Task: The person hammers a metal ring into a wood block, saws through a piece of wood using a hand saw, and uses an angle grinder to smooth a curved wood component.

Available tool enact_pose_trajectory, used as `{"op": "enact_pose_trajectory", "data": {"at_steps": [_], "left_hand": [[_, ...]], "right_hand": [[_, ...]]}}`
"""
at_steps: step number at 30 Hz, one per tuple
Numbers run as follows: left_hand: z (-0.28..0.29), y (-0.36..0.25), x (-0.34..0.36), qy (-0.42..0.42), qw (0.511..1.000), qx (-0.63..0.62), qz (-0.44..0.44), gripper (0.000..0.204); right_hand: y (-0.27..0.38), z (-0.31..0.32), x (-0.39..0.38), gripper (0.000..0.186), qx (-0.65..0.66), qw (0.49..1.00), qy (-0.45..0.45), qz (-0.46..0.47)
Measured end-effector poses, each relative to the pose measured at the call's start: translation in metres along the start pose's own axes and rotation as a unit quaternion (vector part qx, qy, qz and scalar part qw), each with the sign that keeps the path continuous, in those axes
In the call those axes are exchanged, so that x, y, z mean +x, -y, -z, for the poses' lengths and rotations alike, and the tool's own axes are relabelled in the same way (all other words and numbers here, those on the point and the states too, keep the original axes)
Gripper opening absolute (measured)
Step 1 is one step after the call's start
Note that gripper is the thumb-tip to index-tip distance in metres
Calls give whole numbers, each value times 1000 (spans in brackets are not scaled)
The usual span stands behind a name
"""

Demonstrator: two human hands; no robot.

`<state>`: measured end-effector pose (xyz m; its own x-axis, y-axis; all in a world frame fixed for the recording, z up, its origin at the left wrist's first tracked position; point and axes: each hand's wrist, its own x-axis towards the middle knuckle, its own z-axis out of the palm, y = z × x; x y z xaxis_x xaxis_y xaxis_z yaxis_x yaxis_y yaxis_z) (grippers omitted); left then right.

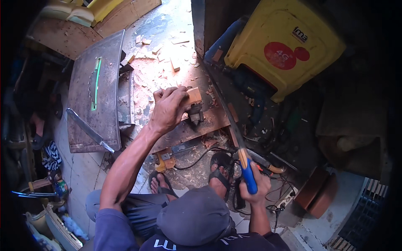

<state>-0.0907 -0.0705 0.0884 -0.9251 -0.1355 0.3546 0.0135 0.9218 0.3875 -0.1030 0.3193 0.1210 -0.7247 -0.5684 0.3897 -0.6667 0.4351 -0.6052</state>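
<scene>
My left hand is closed round a small block of light wood, its fingers curled over the near side. The block sits on top of a dark metal vise or clamp, partly hidden by the hand. In my right hand, low and to the right, is the blue and yellow handle of a handsaw. Its long, narrow-looking dark blade slants away to the upper left, seen almost edge-on. The blade passes to the right of the block, apart from it.
A table saw with a green insert stands left, a flat metal strip on its edge. Wood shavings and offcuts litter the bench. Right are a yellow plastic chair, a power drill, and cables near my feet.
</scene>
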Motion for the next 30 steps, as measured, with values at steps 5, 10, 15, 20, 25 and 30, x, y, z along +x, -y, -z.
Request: {"op": "enact_pose_trajectory", "data": {"at_steps": [5, 10, 15, 20, 25, 30], "left_hand": [[-3, -10, 1, -19, 1000, 15, 12, 45], [-8, -9, -8, -63, 995, 70, -36, 39], [-11, -11, -12, -70, 993, 94, -27, 35], [-9, -14, -8, -42, 996, 74, -10, 38], [-6, -14, -2, -18, 999, 49, -2, 44], [-2, -26, 11, 27, 997, 34, 66, 53]], "right_hand": [[-74, 4, -4, 75, -95, 988, 87, 86], [-116, 4, 2, 81, -163, 970, 155, 90], [-137, -18, -10, 92, -115, 970, 214, -13], [-128, -36, -24, 96, -90, 953, 276, -86], [-126, -42, -27, 94, -99, 943, 294, -122], [-106, -32, -10, 89, -144, 921, 333, -144]]}}
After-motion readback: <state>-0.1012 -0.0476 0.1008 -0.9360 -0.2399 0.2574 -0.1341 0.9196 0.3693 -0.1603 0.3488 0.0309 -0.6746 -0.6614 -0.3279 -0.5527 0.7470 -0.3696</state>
